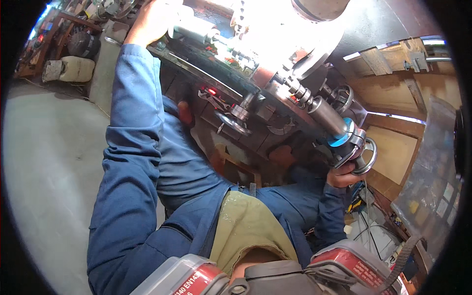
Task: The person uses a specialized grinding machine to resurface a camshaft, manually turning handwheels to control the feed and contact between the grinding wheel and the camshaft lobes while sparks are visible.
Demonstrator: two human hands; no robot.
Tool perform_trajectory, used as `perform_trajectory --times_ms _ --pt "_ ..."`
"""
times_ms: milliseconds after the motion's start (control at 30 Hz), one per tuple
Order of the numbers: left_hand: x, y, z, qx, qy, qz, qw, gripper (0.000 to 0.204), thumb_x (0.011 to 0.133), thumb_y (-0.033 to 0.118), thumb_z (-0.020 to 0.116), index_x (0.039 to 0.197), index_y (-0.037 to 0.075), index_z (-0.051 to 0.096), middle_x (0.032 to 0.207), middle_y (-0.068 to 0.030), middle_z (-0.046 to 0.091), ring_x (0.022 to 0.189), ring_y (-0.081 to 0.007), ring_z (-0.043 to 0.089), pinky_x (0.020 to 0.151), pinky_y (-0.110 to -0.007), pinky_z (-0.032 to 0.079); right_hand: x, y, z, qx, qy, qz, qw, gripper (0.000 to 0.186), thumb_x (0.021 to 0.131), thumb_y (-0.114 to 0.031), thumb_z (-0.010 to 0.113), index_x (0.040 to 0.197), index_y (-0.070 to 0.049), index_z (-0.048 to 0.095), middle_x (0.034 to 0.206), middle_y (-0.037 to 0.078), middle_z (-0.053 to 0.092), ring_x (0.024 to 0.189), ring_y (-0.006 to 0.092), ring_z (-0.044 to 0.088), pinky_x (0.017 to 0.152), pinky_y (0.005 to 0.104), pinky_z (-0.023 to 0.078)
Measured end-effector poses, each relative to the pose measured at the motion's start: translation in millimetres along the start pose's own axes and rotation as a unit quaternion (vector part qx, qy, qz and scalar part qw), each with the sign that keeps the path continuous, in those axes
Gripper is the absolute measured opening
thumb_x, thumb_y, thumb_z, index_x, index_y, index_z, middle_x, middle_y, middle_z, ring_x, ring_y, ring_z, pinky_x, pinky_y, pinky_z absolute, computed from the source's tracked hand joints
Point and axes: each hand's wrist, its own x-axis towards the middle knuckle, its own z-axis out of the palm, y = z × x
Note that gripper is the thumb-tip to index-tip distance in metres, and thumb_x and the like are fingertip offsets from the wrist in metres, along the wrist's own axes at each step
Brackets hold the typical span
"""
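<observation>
A long machine bed [206, 73] runs slantwise across the upper half, with a shaft [236, 49] of several stepped sections set along it. My left hand [150, 22] reaches to the upper-left end of the bed, against a pale grey cylinder [194, 29]; glare washes out its fingers. On the right, my right hand [344, 175] has its fingers wrapped round the lower rim of a metal handwheel [372, 155]. This wheel sits at the end of a dark steel cylinder [328, 115] with a blue ring [340, 132].
A second handwheel [233, 123] projects from the bed's front, with wrenches [214, 100] beside it. Strong light whitens the large round machine part [314, 49] behind the shaft. A plastic canister [76, 69] stands far left. Clear sheeting [427, 182] hangs right; respirator cartridges [349, 263] fill the bottom edge.
</observation>
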Motion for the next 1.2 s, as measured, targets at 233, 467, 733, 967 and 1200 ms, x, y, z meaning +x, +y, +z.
perform_trajectory --times_ms 233,467,733,967,1200 --pt "4.6 25.6 -1.8 0.029 -0.005 -0.009 1.0 0.039 0.093 0.007 0.055 0.13 -0.007 0.051 0.09 -0.0045 0.065 0.08 -0.0147 0.062 0.109 -0.036 0.037 35.8 -30.0 -27.5 -0.132 -0.102 0.167 0.972 0.057 0.102 -0.043 0.039 0.124 0.009 0.044 0.107 0.03 0.06 0.096 0.0433 0.062 0.081 0.0447 0.049" --pt "-0.1 24.5 2.0 0.142 0.049 -0.027 0.988 0.043 0.092 0.008 0.056 0.133 -0.005 0.05 0.099 -0.0091 0.065 0.089 -0.0202 0.063 0.103 -0.037 0.043 75.6 -24.4 -35.6 -0.214 -0.209 0.203 0.932 0.043 0.1 -0.036 0.046 0.112 0.002 0.059 0.098 0.024 0.066 0.091 0.041 0.063 0.081 0.0456 0.046" --pt "1.2 21.7 -6.0 0.181 0.029 -0.043 0.982 0.054 0.086 0.02 0.062 0.133 -0.004 0.05 0.13 -0.0226 0.056 0.12 -0.0372 0.054 0.101 -0.046 0.041 150.3 17.8 -16.2 -0.081 -0.439 0.181 0.876 0.036 0.096 -0.024 0.046 0.088 0.006 0.065 0.079 0.017 0.067 0.074 0.0276 0.063 0.07 0.0412 0.048" --pt "2.8 21.3 1.1 0.223 0.058 -0.065 0.971 0.056 0.086 0.029 0.061 0.132 -0.002 0.052 0.132 -0.0215 0.055 0.126 -0.0413 0.048 0.106 -0.054 0.032 175.0 25.3 48.1 0.062 -0.59 0.571 0.568 0.034 0.095 -0.037 0.058 0.09 -0.005 0.068 0.08 0.004 0.068 0.064 0.013 0.061 0.06 0.0278 0.048" --pt "5.3 16.1 0.4 0.172 0.032 0.006 0.985 0.026 0.086 0.023 0.059 0.1 0.002 0.065 0.125 -0.0241 0.058 0.121 -0.0391 0.051 0.103 -0.051 0.037 171.9 68.5 26.6 -0.019 -0.567 0.455 0.686 0.047 0.096 -0.038 0.056 0.099 0.006 0.07 0.09 0.009 0.071 0.078 0.0191 0.065 0.075 0.0327 0.049"
